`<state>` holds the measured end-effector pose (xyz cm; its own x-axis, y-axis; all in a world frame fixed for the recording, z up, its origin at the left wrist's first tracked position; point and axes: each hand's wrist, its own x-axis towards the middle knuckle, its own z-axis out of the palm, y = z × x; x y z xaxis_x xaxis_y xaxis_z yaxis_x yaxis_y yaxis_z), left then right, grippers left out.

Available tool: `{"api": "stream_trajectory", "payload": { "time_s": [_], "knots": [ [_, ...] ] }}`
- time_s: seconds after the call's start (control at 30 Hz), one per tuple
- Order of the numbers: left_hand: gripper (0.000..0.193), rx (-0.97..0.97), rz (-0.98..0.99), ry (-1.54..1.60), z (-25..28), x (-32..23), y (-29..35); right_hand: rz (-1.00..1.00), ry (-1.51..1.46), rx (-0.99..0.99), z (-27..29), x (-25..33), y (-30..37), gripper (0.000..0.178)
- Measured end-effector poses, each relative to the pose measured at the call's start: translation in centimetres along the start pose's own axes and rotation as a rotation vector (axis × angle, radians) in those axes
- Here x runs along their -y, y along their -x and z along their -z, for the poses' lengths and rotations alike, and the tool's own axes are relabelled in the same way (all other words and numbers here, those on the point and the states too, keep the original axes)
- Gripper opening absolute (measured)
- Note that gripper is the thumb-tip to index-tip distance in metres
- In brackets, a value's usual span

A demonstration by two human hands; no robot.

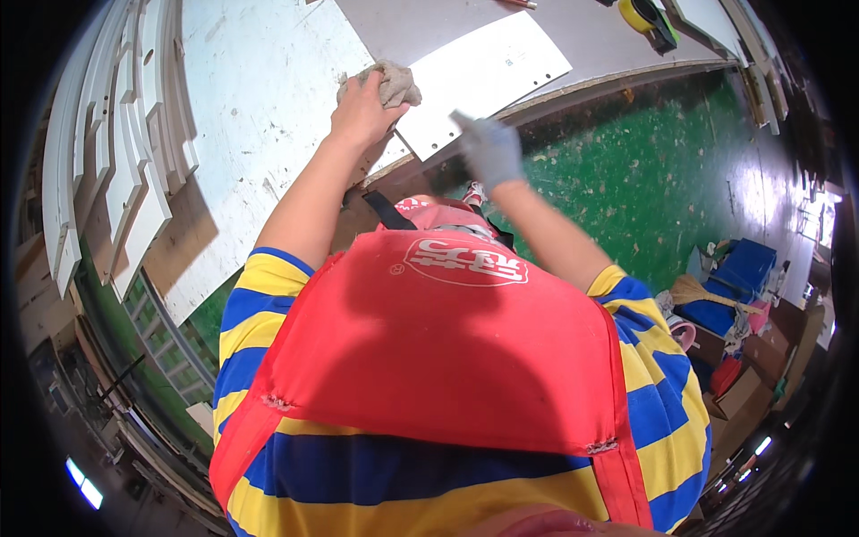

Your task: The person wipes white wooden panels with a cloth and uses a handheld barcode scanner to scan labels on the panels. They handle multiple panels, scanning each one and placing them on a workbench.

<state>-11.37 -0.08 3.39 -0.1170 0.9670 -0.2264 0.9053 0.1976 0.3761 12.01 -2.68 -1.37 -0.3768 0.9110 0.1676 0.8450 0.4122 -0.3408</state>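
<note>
My bare left hand (361,115) is closed on a crumpled grey-beige rag (402,84), pressed down at the left end of a white board (488,67). Small dark holes run along that board's near edge. My right hand (492,150) wears a pale grey glove and hovers just off the near edge of the board. Motion smears its fingers, so their grip cannot be made out.
A large scuffed white panel (268,98) lies left of the board. Stacked white boards (134,134) stand farther left. A yellow and black tape roll (646,20) sits at the far right. Blue bins (744,268) and cardboard clutter the green floor (617,188) at right.
</note>
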Motion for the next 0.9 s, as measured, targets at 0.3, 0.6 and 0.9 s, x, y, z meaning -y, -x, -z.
{"api": "stream_trajectory", "payload": {
  "time_s": [0.3, 0.6, 0.9],
  "knots": [
    [0.067, -0.090, -0.017, 0.063, -1.6, 0.7, 4.3, -0.639, -0.906, -0.110, 1.7, -4.2, 1.1, 0.024],
    [0.044, -0.416, -0.262, 0.059, -1.1, -2.0, 1.1, -0.648, -0.964, 0.018, 5.2, -7.7, -6.0, 0.021],
    [0.044, 0.279, -1.136, 0.387, -6.5, -9.7, 6.3, -0.752, -0.999, -0.195, 6.1, -12.8, 0.7, 0.028]
  ]
}}
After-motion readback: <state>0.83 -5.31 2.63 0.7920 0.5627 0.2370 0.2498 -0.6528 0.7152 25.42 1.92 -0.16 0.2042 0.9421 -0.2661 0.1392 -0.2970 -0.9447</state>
